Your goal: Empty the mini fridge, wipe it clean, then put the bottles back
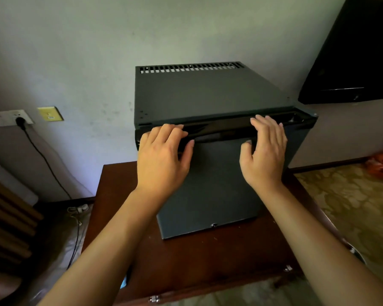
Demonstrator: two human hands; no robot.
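Head view: dark mini fridge (208,93) standing on a brown wooden table (186,261) against a pale wall, door (212,188) facing the camera and seemingly closed. Left hand (161,160) laid over the glossy black strip along the door's top edge, fingers bent over that edge, thumb against the door face. Right hand (264,151) at the same strip farther right, fingers straight and relaxed, tips at the top edge; actual contact hard to tell. Off to the left, a wall socket (10,117) with a black cable (47,164) plugged in.
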